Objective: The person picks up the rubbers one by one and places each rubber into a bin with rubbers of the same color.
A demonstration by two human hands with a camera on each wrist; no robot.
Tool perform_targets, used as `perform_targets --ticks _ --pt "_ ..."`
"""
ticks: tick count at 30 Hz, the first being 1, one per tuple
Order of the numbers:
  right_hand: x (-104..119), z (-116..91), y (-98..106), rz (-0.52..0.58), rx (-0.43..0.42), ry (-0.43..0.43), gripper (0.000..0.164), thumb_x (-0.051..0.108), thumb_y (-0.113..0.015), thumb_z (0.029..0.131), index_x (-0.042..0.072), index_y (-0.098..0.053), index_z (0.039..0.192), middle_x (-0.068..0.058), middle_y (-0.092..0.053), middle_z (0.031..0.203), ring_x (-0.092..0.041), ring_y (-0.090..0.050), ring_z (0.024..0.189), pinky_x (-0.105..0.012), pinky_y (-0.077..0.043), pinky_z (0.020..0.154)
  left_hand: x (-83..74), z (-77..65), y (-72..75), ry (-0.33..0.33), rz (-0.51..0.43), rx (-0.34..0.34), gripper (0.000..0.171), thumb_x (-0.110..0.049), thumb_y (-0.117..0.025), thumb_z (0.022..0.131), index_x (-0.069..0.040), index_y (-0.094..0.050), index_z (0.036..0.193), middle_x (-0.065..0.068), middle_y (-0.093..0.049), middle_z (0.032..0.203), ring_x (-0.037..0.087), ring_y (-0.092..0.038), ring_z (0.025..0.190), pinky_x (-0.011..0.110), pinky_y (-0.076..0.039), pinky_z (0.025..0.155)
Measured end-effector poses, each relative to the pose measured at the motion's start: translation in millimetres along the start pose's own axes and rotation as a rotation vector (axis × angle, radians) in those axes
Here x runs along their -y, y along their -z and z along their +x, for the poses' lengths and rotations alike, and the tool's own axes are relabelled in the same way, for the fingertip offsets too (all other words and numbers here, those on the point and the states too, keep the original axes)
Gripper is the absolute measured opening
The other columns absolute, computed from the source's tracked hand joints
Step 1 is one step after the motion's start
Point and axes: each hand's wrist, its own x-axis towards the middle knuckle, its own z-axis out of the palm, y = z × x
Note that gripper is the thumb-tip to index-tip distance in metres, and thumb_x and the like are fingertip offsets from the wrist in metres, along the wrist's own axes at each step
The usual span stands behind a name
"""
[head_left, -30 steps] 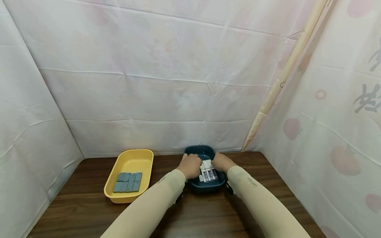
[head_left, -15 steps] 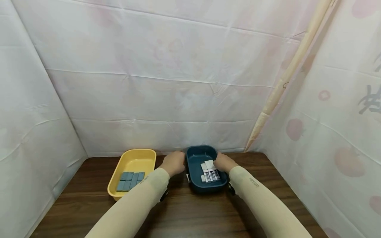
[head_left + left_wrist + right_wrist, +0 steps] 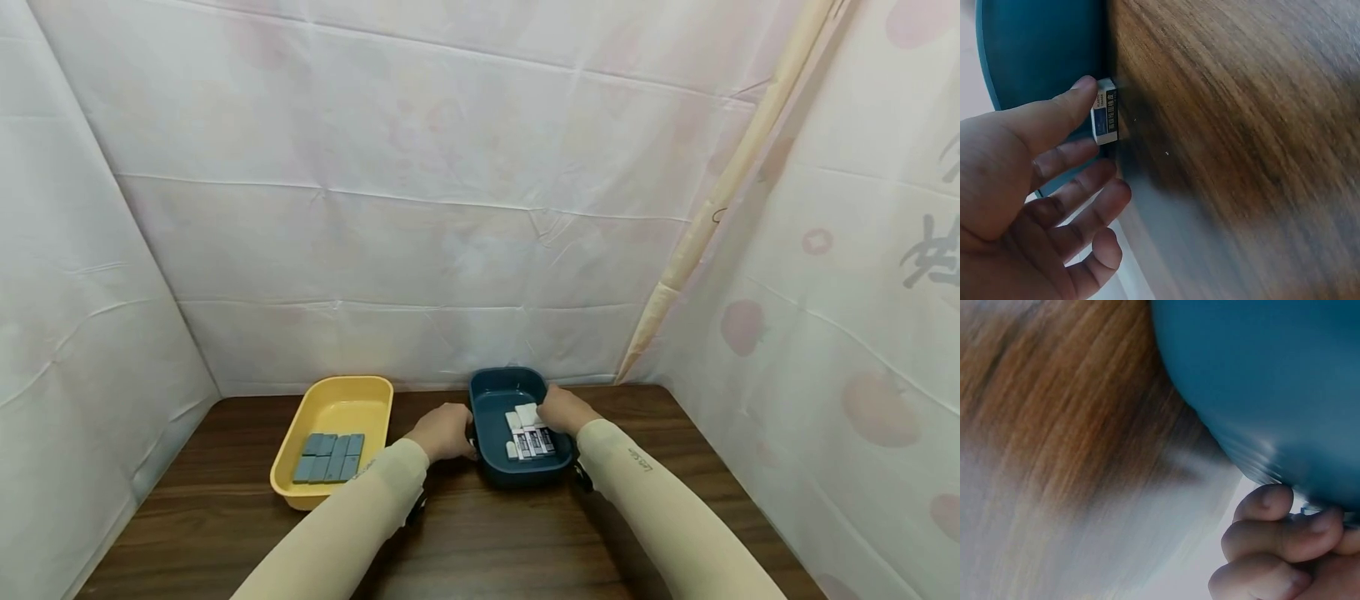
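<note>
Beside the left wall of the dark blue tub [image 3: 486, 454], my left hand [image 3: 442, 432] is low at the tabletop. In the left wrist view its thumb and index finger pinch the two ends of a white eraser [image 3: 1105, 114] in a dark printed sleeve; the other fingers are loosely bent. My right hand [image 3: 567, 410] is over the tub's right rim with its fingers curled, close to bare white erasers [image 3: 527, 414]. What its thumb and fingertips hold, if anything, is hidden. Several sleeved erasers [image 3: 534, 442] lie in a row inside the tub.
A yellow tub [image 3: 347, 410] on the left holds several grey-blue blocks [image 3: 327, 457] laid close together. Both tubs stand on a dark wooden table [image 3: 495, 542]. Printed white cloth [image 3: 420, 233] hangs behind, with a cloth-wrapped pole [image 3: 686, 258] at the right corner.
My left hand has left the tub's inside, moved out to its left, then come down to the eraser beside the tub wall. The right hand has stayed at the right rim.
</note>
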Motion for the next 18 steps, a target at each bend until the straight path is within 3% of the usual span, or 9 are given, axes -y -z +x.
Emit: perform_targets --ticks 9,12,16,18 --pt "0.7 0.8 1.0 0.009 0.007 -0.008 0.077 0.028 -0.054 0.115 -0.01 -0.024 0.175 -0.031 -0.039 0.179 -0.048 -0.046 0.163 -0.066 -0.039 0.131 6.2 -3.0 4.3 0.024 0.019 0.002 0.025 -0.021 -0.104 0.083 -0.016 -0.079 0.085 -0.005 -0.072 0.077 0.016 -0.062 0.07 0.035 -0.054 0.068" --pt "0.1 1.4 0.4 0.011 0.007 -0.007 0.077 0.027 -0.054 0.115 -0.01 -0.025 0.175 -0.031 -0.04 0.178 -0.048 -0.048 0.162 -0.067 -0.04 0.131 9.0 -4.6 6.1 0.036 0.024 0.007 0.025 -0.019 -0.104 0.082 -0.013 -0.082 0.092 -0.002 -0.076 0.085 0.018 -0.065 0.074 0.039 -0.059 0.071" --pt "-0.8 1.9 -0.9 0.023 0.005 -0.008 0.076 0.026 -0.055 0.115 -0.01 -0.026 0.175 -0.032 -0.041 0.177 -0.048 -0.048 0.162 -0.067 -0.04 0.13 11.4 -7.8 7.6 0.055 0.064 0.0 0.038 -0.019 -0.106 0.08 -0.008 -0.084 0.109 0.006 -0.083 0.107 0.019 -0.071 0.086 0.045 -0.065 0.082" --pt "-0.9 1.6 -1.2 0.021 0.002 -0.006 0.076 0.026 -0.055 0.115 -0.011 -0.027 0.174 -0.032 -0.041 0.177 -0.048 -0.048 0.161 -0.068 -0.041 0.13 12.1 -10.0 8.1 0.059 0.072 0.0 0.041 -0.02 -0.107 0.079 -0.008 -0.084 0.11 0.006 -0.083 0.109 0.019 -0.073 0.087 0.045 -0.065 0.084"
